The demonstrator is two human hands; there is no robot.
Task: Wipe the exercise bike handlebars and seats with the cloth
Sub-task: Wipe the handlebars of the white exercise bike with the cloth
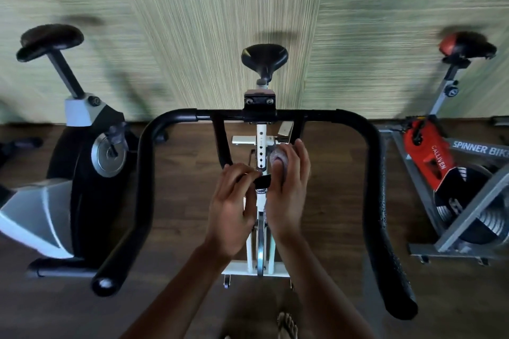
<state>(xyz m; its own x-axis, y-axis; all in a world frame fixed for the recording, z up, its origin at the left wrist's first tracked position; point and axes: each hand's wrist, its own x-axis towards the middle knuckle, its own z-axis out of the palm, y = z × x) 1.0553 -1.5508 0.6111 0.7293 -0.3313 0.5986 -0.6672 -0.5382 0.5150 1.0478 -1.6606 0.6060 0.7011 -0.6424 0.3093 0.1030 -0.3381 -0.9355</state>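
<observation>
The wide black padded handlebar runs side to side. Left of its white post the left hand grips it; right of the post, the right hand seems to clutch a pale purple cloth.

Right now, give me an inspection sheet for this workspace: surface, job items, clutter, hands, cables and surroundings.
Surface: dark wooden floor.
Job's things: black handlebars on the white middle bike; black seat beyond them; purplish cloth bunched against their inner loop.
Clutter: nothing seen.
Hands: left hand grips the handlebars' inner loop; right hand holds the cloth, fingers over it.
Cables: nothing seen.
Surroundings: grey bike on the left, red bike on the right, green striped wall, a bare foot below.
</observation>
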